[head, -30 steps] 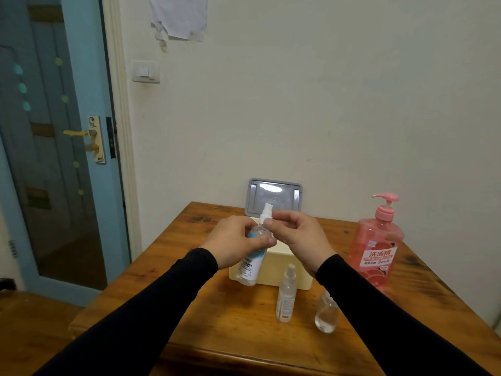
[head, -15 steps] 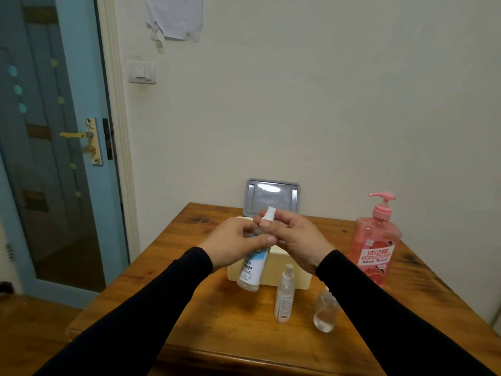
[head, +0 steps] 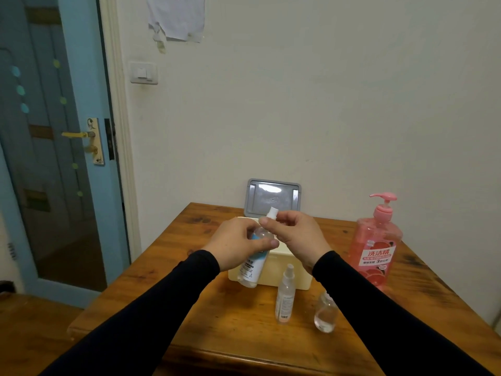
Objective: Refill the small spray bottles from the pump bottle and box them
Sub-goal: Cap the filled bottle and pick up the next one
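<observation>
Your left hand [head: 233, 246] still grips the clear blue-labelled spray bottle [head: 253, 263]; your right hand [head: 296, 238] now pinches its white nozzle [head: 272, 213] higher. Wooden surface [head: 230, 329] open at 7 o'clock.

a wooden table [head: 217, 329] is standing against a plain cream wall [head: 325, 104]. a white light switch [head: 143, 73] and a taped paper sheet [head: 177, 16] are hanging on it. at left, a blue door [head: 40, 158] (brass handle [head: 78, 135], glass panel) is standing beside a pale frame [head: 122, 158].
</observation>
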